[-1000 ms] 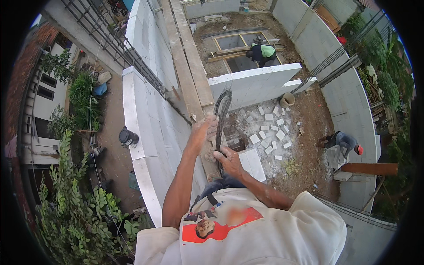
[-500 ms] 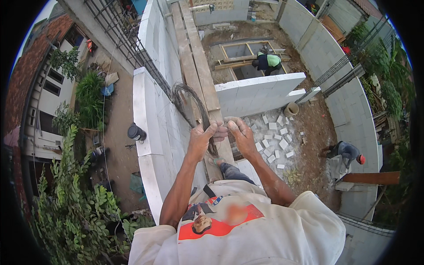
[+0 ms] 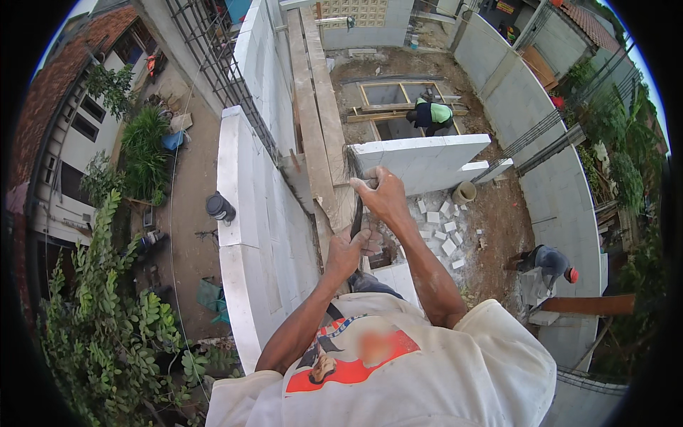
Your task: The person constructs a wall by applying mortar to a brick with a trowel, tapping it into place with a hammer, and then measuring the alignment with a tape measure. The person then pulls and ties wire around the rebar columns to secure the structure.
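A bundle of thin dark binding wire (image 3: pixel 358 218) stands roughly upright before my body, its loose ends fanning out at the top. My left hand (image 3: pixel 346 254) is closed around its lower part. Higher up, my right hand (image 3: pixel 384 195) pinches at the bundle near the fanned ends, thumb and fingers pressed together. Whether it grips the whole bundle or only some strands is hard to see. Below both hands run wooden scaffold planks (image 3: pixel 319 107).
A white block wall (image 3: pixel 235 185) rises at my left, with a dark lidded container (image 3: pixel 220 208) on its top. Rebar (image 3: pixel 213 60) stands beyond. Down right lie broken white blocks (image 3: pixel 448 246) and a bucket (image 3: pixel 464 192). Two people (image 3: pixel 432 114) (image 3: pixel 551 260) bend over below.
My right hand has moved up to the top of the wire bundle. My left hand has dropped lower, and the bundle, bent over before, now stands straighter.
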`<state>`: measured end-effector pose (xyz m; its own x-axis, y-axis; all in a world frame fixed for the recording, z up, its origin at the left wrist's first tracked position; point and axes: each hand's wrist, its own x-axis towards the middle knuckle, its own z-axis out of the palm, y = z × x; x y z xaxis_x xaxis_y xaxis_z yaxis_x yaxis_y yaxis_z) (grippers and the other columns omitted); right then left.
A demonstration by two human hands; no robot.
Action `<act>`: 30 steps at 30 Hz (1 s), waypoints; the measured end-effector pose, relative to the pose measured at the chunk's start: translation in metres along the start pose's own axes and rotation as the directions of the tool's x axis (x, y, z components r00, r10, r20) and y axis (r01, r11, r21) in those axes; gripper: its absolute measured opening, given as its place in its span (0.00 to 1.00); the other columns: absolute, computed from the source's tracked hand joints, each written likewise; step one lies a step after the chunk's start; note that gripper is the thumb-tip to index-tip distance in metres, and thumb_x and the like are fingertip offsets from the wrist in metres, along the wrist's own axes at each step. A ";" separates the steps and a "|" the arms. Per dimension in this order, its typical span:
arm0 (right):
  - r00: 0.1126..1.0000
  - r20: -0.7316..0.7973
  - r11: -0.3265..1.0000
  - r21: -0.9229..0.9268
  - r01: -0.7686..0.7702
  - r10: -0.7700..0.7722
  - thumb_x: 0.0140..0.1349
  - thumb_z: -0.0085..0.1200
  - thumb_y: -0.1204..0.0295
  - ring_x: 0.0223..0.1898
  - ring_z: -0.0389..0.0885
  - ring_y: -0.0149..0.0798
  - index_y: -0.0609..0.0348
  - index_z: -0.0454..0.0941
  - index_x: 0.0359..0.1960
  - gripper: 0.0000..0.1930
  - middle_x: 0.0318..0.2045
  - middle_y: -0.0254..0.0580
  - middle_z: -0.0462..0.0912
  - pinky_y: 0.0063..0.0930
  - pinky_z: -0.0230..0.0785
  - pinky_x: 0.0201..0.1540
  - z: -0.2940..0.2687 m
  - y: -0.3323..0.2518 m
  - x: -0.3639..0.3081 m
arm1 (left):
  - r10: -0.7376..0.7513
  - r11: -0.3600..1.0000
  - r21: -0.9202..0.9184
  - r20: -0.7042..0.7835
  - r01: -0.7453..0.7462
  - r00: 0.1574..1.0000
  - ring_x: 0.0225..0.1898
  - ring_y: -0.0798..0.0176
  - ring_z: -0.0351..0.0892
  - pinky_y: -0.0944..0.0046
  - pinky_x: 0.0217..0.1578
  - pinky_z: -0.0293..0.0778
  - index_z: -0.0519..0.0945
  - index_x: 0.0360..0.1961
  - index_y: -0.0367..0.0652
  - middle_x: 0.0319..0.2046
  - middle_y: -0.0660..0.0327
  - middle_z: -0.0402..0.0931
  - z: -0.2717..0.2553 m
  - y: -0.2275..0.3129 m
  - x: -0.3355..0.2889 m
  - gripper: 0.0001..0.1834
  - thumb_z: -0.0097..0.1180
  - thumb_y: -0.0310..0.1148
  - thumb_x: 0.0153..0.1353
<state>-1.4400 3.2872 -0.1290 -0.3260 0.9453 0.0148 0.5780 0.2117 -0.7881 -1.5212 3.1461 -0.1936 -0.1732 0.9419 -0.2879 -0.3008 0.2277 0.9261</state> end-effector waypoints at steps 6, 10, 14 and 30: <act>0.992 0.066 0.994 -0.008 0.113 -0.112 0.63 0.61 0.65 0.44 0.86 0.64 0.67 0.85 0.44 0.16 0.41 0.63 0.87 0.45 0.78 0.50 -0.017 0.005 -0.016 | 0.106 0.990 -0.110 0.207 -0.085 0.973 0.37 0.69 0.84 0.65 0.41 0.79 0.80 0.56 0.38 0.43 0.58 0.86 0.005 -0.007 -0.004 0.16 0.55 0.38 0.76; 0.978 0.077 0.979 -0.047 0.198 -0.195 0.63 0.61 0.66 0.44 0.87 0.61 0.66 0.87 0.44 0.15 0.41 0.62 0.87 0.44 0.77 0.51 -0.021 0.006 -0.031 | -0.014 0.781 -0.593 0.293 0.194 0.956 0.42 0.66 0.79 0.62 0.44 0.75 0.76 0.56 0.42 0.42 0.62 0.81 0.014 0.003 -0.003 0.19 0.52 0.46 0.77; 0.973 0.174 0.982 0.141 0.128 -0.152 0.62 0.62 0.66 0.42 0.88 0.55 0.64 0.88 0.45 0.15 0.38 0.58 0.88 0.40 0.77 0.50 -0.032 -0.007 -0.043 | -0.029 0.706 -0.686 0.216 0.173 0.976 0.40 0.66 0.78 0.62 0.43 0.75 0.76 0.53 0.44 0.39 0.63 0.78 0.017 -0.018 -0.004 0.16 0.51 0.44 0.78; 0.983 0.182 0.964 0.261 -0.040 -0.008 0.67 0.64 0.68 0.21 0.77 0.26 0.64 0.81 0.39 0.11 0.21 0.35 0.81 0.27 0.70 0.25 -0.031 0.010 -0.028 | 0.067 0.829 -0.559 0.110 0.006 0.992 0.35 0.68 0.74 0.64 0.38 0.73 0.78 0.43 0.45 0.35 0.67 0.74 0.026 -0.007 0.004 0.16 0.55 0.47 0.76</act>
<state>-1.4015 3.2704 -0.1179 -0.4616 0.8824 -0.0912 0.3753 0.1011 -0.9214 -1.4959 3.1550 -0.1954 -0.0889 0.9765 -0.1964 -0.7745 0.0562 0.6300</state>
